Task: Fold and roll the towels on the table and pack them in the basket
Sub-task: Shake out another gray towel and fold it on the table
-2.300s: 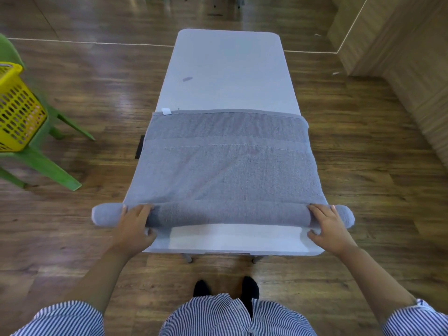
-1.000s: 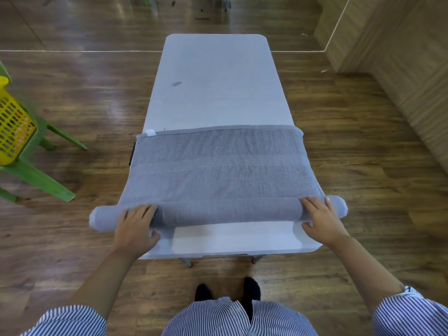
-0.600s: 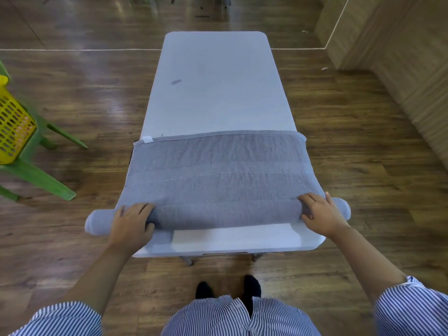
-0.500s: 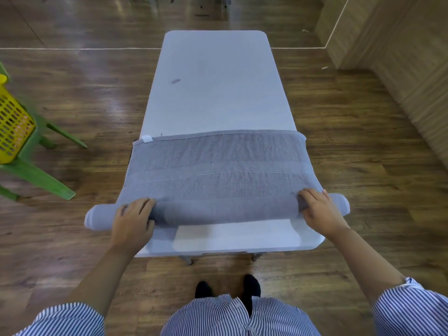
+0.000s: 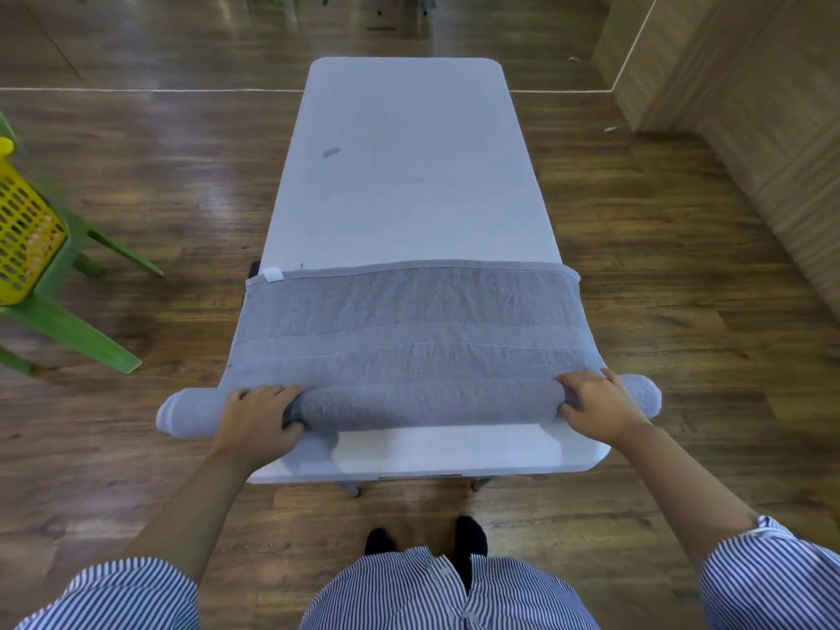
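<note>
A grey towel (image 5: pixel 409 320) lies across the near half of the white table (image 5: pixel 409 175), its near part wound into a thick roll (image 5: pixel 427 404) that overhangs both table sides. My left hand (image 5: pixel 261 418) grips the roll near its left end, fingers over the top and thumb underneath. My right hand (image 5: pixel 597 404) grips it near the right end the same way. The flat part of the towel reaches back to a hemmed edge with a white label (image 5: pixel 272 274). The yellow basket (image 5: pixel 25 234) sits at the far left, partly cut off.
The basket rests on a green plastic chair (image 5: pixel 68 320) left of the table. Wooden floor surrounds the table, and a wood-panelled wall (image 5: pixel 750 106) runs along the right. My feet stand just below the table's near edge.
The roll has grown thicker and moved away from me as both hands turned it forward. The flat stretch of towel has shortened, its far hem drawn closer.
</note>
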`<state>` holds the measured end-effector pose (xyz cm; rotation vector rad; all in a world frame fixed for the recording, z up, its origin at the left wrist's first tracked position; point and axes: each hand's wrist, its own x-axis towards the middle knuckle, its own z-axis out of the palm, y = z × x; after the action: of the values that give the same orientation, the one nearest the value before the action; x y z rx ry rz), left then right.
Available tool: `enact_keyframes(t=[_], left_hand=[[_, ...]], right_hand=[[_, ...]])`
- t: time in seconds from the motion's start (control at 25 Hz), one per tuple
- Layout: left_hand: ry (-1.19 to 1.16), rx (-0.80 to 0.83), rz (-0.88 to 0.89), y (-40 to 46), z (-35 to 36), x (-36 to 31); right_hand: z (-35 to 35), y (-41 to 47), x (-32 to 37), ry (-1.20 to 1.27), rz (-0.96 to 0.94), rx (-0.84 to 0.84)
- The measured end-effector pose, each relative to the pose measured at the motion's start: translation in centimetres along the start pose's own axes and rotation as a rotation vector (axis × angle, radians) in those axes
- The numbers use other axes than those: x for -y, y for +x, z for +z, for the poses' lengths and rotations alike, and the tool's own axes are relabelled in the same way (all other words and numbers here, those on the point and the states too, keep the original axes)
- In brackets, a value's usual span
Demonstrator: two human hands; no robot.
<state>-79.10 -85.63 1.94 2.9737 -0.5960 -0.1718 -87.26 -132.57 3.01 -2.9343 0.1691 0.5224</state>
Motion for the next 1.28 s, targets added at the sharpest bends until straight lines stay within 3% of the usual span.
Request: enact_keyframes(t=[0.08,0.16,0.24,0.44,0.56,0.72,0.92,1.12,1.28], left_hand=[[-0.009,-0.065,0.003,0.1,-0.1,0.2],[-0.023,-0.127,-0.023,0.0,0.0,0.2],[-0.041,-0.109,-0.036,0.0,0.2,0.2],[-0.033,0.024,-0.092,0.6,1.1,0.2],[-0.034,0.020,-0.094,0.5,1.0,0.2],[-0.045,-0.034,-0.040,-0.2,0.8,0.2],[-0.043,-0.173,-0.004,-0.3,1.0,-0.8],[-0.008,-0.055,0.018,-0.4,1.6,-0.3],[-0.036,0.014,0.047,-0.7,0.7,0.0]], right_hand=[[-0.1,0.0,0.3,0.023,-0.009,-0.067],[0.1,0.0,0.4,0.051,-0.018,-0.240],[0.4,0.0,0.2,0.081,-0.024,-0.299],[0.6,0.2,0.3,-0.012,-0.006,-0.129],[0.2,0.4,0.3,-0.002,0.017,-0.181],[-0.2,0.2,-0.3,0.017,0.040,-0.071],[0.7,0.2,0.3,0.024,-0.138,-0.255],[1.3,-0.3,0.7,-0.062,-0.071,-0.089],[0.6,-0.1,0.4,0.113,-0.056,-0.034]])
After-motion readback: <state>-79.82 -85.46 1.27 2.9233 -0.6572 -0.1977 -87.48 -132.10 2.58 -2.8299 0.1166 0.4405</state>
